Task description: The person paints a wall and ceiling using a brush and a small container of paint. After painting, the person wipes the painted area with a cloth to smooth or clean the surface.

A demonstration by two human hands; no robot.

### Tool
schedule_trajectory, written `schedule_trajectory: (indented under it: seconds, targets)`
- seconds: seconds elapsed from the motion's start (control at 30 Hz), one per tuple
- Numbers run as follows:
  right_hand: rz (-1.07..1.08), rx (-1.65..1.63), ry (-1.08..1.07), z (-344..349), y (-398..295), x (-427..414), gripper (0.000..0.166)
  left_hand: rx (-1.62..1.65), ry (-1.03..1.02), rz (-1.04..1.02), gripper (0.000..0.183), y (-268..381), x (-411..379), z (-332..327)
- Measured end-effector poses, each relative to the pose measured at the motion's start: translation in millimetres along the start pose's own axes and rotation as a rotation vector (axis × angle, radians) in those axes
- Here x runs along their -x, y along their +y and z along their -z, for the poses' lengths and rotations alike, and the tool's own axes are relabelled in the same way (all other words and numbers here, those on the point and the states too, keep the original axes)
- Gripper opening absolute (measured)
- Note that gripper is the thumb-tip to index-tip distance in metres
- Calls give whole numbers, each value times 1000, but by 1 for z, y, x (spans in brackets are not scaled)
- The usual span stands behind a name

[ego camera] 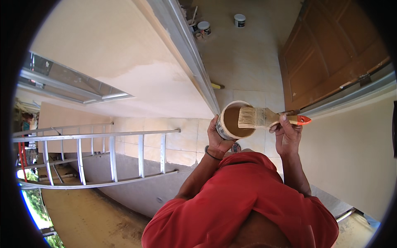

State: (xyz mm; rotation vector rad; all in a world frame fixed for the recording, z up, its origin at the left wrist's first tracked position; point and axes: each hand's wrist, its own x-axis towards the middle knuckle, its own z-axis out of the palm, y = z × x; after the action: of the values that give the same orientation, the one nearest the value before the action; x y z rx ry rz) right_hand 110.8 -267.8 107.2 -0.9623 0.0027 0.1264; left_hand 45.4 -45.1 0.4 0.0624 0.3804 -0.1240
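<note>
In front of my red shirt, my left hand [217, 138] grips the side of a round plastic tub [220, 127] that holds brown liquid paint. My right hand [287, 133] is closed around the handle of a wide paintbrush [252, 117], whose end is orange-red. The brush lies level over the tub's mouth, its pale, coated bristles above the paint; whether they touch it I cannot tell. A dark band circles my left wrist. To the left, the wall [149, 90] shows a darker tan area beside a paler one.
An aluminium ladder [102, 135] stands at the left, near a metal-framed window [77, 86]. A metal door frame [186, 46] rises beside the wall. Beyond are lidded tubs [239, 21] and a yellow-handled tool [217, 86] on the tiled floor. A brown panelled door [328, 55] stands at the right.
</note>
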Motion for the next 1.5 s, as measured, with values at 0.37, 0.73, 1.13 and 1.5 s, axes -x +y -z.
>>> schedule_trajectory:
  seconds: [0.37, 0.73, 1.13, 1.5]
  targets:
    - [-213, -178, -12, -3, 16, -4, 15, 8, -25, -65, 63, 2, 6, 15]
    - [-460, -523, -96, 6, 45, -16, 32, 49, -35, -92, 65, 8, 13, 27]
    - [-549, -718, -170, 15, 61, -19, 49, 4, -91, -75, 66, 11, 11, 31]
    - [-569, -833, -190, 21, 66, -20, 55, 10, -24, -44, 72, 7, 0, 35]
